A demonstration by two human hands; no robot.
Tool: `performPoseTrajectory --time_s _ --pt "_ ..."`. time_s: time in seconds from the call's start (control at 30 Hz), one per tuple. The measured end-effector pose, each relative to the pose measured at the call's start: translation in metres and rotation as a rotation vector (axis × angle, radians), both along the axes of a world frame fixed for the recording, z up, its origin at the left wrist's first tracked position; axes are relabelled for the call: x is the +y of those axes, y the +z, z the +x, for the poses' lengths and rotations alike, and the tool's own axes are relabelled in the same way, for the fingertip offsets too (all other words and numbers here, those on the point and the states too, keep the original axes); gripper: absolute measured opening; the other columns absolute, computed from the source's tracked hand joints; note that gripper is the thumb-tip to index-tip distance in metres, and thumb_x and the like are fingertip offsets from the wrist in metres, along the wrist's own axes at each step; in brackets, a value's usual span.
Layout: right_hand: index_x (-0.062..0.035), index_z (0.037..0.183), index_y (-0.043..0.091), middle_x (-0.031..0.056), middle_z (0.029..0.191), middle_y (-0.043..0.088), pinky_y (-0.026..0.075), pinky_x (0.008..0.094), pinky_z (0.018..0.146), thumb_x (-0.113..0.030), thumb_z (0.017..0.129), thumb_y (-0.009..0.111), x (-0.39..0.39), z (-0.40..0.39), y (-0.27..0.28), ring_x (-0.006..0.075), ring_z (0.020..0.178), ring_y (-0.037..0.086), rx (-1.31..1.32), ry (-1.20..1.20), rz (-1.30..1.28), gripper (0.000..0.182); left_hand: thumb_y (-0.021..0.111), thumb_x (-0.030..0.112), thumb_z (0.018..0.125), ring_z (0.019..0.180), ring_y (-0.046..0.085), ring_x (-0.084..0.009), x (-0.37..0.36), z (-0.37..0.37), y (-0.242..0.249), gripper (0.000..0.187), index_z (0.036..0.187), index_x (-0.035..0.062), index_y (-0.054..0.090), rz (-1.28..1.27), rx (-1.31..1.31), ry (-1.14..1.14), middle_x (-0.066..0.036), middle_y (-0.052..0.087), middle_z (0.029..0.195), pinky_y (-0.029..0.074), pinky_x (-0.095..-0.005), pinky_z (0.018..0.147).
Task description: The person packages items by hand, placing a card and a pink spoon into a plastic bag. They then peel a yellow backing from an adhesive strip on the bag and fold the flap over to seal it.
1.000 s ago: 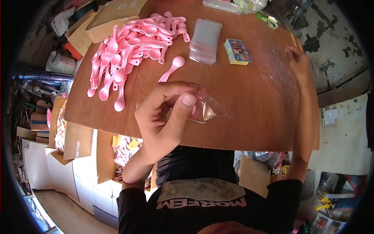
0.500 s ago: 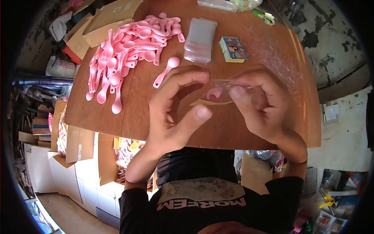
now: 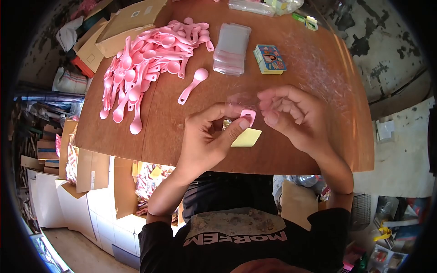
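My left hand point(image 3: 205, 136) is closed, its thumb pressing on a pink measuring spoon point(image 3: 248, 113) whose holed handle end sticks up. A pale yellow card point(image 3: 247, 138) shows below the thumb in the same grip. Faint clear plastic shimmers just above the fingers, too blurred to make out fully. To the right, my right hand point(image 3: 293, 116) hovers with curled fingers, thumb and index apart, nothing visible between them. One loose pink spoon point(image 3: 194, 85) lies on the table beyond my left hand.
A heap of pink spoons point(image 3: 145, 63) covers the table's left side, beside a cardboard box point(image 3: 129, 27). Clear plastic bags point(image 3: 231, 48) and a stack of printed cards point(image 3: 270, 59) lie ahead. A green cutter point(image 3: 306, 21) and scattered clear plastic strips point(image 3: 318, 68) are at the right.
The spoon's handle end and the yellow card now sit in my left hand's grip. My left fingers have closed; my right hand has come away from the clear plastic.
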State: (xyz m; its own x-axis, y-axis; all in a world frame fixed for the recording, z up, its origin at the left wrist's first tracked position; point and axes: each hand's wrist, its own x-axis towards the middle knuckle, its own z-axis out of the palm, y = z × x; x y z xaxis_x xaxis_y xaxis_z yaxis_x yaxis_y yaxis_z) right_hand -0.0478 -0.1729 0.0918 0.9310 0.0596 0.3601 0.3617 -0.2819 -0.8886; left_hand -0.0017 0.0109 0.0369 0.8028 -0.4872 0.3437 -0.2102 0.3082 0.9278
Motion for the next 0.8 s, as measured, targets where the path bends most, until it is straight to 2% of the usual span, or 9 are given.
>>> performPoseTrajectory --time_s 0.07,0.13,0.27,0.37,0.47,0.57,0.67,0.8 --pt "0.0047 0.102 0.062 0.0086 0.093 0.065 0.048 0.0227 0.074 -0.012 0.085 0.067 -0.003 -0.002 -0.008 0.0099 0.079 0.06 0.139 0.066 0.095 0.024 0.06 -0.002 0.087 0.088 0.061 -0.0134 0.001 0.0 -0.001 0.017 0.103 -0.0057 0.06 0.026 0.026 0.002 -0.01 0.065 0.096 0.049 -0.0275 0.079" --pt "0.0054 0.102 0.061 0.0091 0.094 0.065 0.049 0.0229 0.075 -0.009 0.086 0.065 -0.001 -0.004 -0.015 0.0103 0.082 0.061 0.151 0.076 0.153 0.021 0.062 0.0 0.087 0.086 0.06 -0.0071 -0.003 0.0 -0.003 0.016 0.102 -0.0036 0.064 -0.046 0.036 -0.004 -0.006 0.067 0.094 0.048 -0.0203 0.073" --pt "0.0071 0.101 0.061 0.01 0.095 0.065 0.051 0.0239 0.078 -0.001 0.088 0.059 -0.001 -0.004 -0.024 0.0114 0.088 0.062 0.091 0.089 0.22 0.015 0.06 0.001 0.088 0.088 0.06 -0.0088 -0.004 -0.003 0.0 0.017 0.104 -0.0042 0.063 -0.124 0.09 -0.008 -0.007 0.066 0.096 0.049 -0.0214 0.074" --pt "0.0074 0.1 0.061 0.0105 0.096 0.065 0.052 0.0243 0.075 -0.001 0.088 0.06 -0.001 -0.002 -0.027 0.0113 0.086 0.062 0.0 0.041 0.161 0.015 0.058 0.006 0.091 0.088 0.061 -0.0114 -0.001 0.002 -0.006 0.019 0.105 -0.0054 0.064 -0.101 -0.043 0.079 -0.011 0.066 0.096 0.05 -0.0242 0.076" --pt "0.0073 0.099 0.061 0.011 0.096 0.065 0.052 0.0239 0.073 0.0 0.087 0.061 0.002 -0.005 -0.023 0.0117 0.085 0.062 0.039 -0.038 0.124 0.015 0.057 0.005 0.091 0.089 0.062 -0.0125 0.003 0.001 -0.005 0.019 0.105 -0.0058 0.064 -0.017 -0.001 0.105 -0.012 0.067 0.097 0.05 -0.0255 0.078" --pt "0.0068 0.099 0.061 0.0108 0.096 0.065 0.052 0.0232 0.07 0.0 0.086 0.061 -0.004 -0.005 -0.027 0.0109 0.081 0.061 0.022 0.003 0.13 0.014 0.057 0.005 0.091 0.089 0.062 -0.0129 0.002 0.005 -0.002 0.021 0.108 -0.0056 0.063 -0.046 -0.054 0.057 -0.012 0.067 0.099 0.051 -0.0255 0.078" --pt "0.0065 0.099 0.061 0.0097 0.093 0.064 0.051 0.0226 0.067 0.001 0.087 0.06 -0.004 -0.005 -0.028 0.0101 0.076 0.06 0.018 0.0 0.186 0.013 0.056 0.005 0.091 0.089 0.063 -0.0134 0.005 0.008 -0.003 0.022 0.11 -0.0053 0.062 -0.037 0.039 -0.038 -0.013 0.067 0.1 0.051 -0.0252 0.077" --pt "0.0065 0.098 0.061 0.0087 0.091 0.063 0.05 0.0221 0.065 0.002 0.088 0.059 -0.005 -0.003 -0.03 0.0092 0.073 0.059 0.072 0.059 0.293 0.012 0.058 0.009 0.091 0.086 0.064 -0.015 0.008 0.006 -0.002 0.021 0.106 -0.0051 0.063 -0.01 0.099 -0.004 -0.011 0.067 0.097 0.055 -0.0269 0.072"
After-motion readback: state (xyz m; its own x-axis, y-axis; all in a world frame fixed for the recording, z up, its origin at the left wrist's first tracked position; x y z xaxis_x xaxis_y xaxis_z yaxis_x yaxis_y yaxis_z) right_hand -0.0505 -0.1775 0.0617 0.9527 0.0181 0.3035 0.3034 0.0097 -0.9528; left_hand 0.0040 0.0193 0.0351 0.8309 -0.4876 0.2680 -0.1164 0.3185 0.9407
